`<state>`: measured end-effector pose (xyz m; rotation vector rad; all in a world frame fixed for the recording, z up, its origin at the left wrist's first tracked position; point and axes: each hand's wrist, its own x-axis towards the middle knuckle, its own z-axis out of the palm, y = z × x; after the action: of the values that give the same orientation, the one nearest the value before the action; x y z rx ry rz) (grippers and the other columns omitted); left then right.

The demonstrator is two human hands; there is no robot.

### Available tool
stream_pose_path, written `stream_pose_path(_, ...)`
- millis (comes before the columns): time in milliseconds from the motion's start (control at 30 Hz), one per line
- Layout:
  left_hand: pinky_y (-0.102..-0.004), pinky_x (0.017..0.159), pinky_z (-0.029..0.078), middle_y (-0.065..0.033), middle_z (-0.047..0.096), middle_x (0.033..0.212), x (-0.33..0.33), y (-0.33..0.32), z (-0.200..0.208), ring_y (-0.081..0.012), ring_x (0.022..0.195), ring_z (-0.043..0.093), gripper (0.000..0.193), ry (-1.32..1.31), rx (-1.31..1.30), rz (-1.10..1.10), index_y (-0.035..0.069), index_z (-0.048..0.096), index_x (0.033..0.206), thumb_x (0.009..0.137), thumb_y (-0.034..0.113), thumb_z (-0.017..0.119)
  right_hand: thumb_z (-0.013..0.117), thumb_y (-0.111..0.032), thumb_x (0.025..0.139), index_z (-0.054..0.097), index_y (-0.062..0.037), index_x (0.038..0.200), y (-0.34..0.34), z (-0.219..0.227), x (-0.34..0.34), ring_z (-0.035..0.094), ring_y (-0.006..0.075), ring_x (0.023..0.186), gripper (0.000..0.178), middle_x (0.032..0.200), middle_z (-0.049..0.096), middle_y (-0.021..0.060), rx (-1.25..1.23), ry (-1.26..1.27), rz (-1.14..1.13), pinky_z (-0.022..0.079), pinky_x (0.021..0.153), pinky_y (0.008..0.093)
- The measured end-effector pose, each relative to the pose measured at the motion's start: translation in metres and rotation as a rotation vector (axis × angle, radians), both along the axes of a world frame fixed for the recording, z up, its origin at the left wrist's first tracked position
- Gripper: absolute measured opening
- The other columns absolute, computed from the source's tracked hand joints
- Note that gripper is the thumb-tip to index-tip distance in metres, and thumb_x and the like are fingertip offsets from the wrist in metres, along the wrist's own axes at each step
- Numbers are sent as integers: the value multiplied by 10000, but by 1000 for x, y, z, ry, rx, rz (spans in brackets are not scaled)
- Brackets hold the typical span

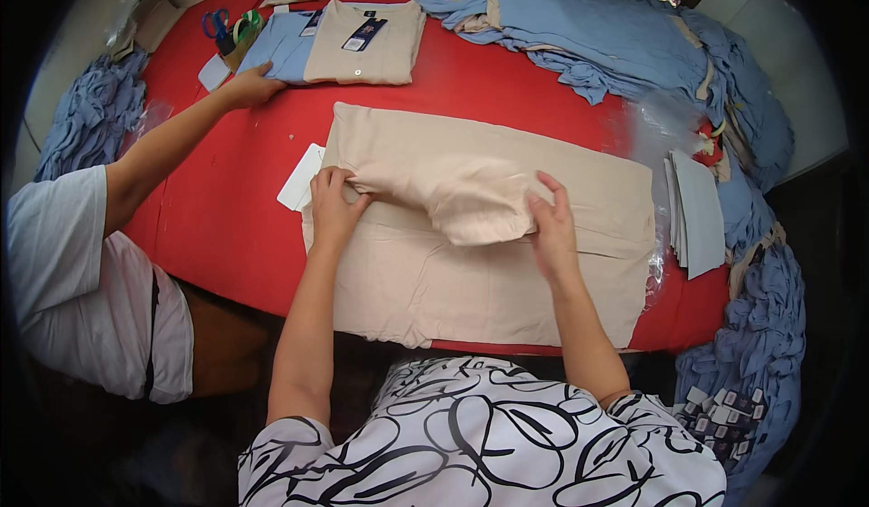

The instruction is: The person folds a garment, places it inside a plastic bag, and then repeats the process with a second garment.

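Note:
A beige shirt (471, 285) lies spread in front of me, with one side folded over and its sleeve (453, 201) puffed up across the middle. At the sleeve's left end, my left hand (335, 206) pinches the fabric between thumb and fingers. My right hand (554, 226) grips the sleeve's right end, fingers bent around its edge. A white card (300, 179) sticks out from under the shirt beside my left hand.
A co-worker's hand (255, 87) touches folded blue and beige shirts (385, 45) at the back left. Scissors (215, 25) stand nearby on the red table (226, 199). Blue shirts (579, 32) are heaped far right; white cards (695, 217) and clear plastic (665, 122) lie right.

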<state>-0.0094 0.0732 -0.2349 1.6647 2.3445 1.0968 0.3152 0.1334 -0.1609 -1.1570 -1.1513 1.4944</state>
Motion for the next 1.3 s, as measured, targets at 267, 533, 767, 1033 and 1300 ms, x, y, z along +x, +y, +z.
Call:
stream_pose_path(267, -398, 980, 431, -129, 514, 1209, -2, 3, 7, -320, 1156, 445, 590, -61, -99, -31, -13, 566, 1121, 695, 248, 880, 597, -103, 948, 591, -44, 1271, 3, -53, 69, 552, 111, 743, 329, 1074, 647, 69, 128, -503, 21, 487, 669, 260)
stream_pose_path(533, -398, 980, 470, -93, 513, 1273, -16, -7, 26, -281, 1234, 461, 634, -77, -224, -156, 14, 546, 1178, 688, 236, 881, 618, -20, 888, 648, -31, 1174, 45, -49, -27, 586, 182, 780, 288, 1022, 624, 85, 681, -716, -19, 505, 739, 306)
stream_pose_path(767, -413, 942, 492, -58, 510, 1282, -22, -11, 21, -255, 1242, 465, 602, -28, -237, -164, 41, 543, 1168, 715, 266, 869, 599, 24, 860, 704, -5, 983, 41, -26, 12, 608, 172, 779, 165, 938, 659, 82, 571, -784, -30, 490, 720, 304)
stream_pose_path(1033, -419, 917, 502, -52, 516, 1269, -22, -11, 22, -248, 1237, 473, 583, -56, -213, -179, 55, 547, 1151, 718, 274, 869, 611, 22, 846, 684, 9, 951, 22, 40, -9, 594, 152, 778, 128, 900, 636, 50, 518, -629, 183, 474, 726, 280)
stream_pose_path(1300, -408, 956, 474, -83, 524, 1255, -17, -11, 22, -272, 1217, 482, 590, -94, -176, -169, 37, 552, 1150, 705, 248, 877, 539, 138, 811, 692, 2, 931, 32, 15, 6, 600, 213, 937, 238, 1036, 591, 86, 911, -646, 58, 481, 791, 292)
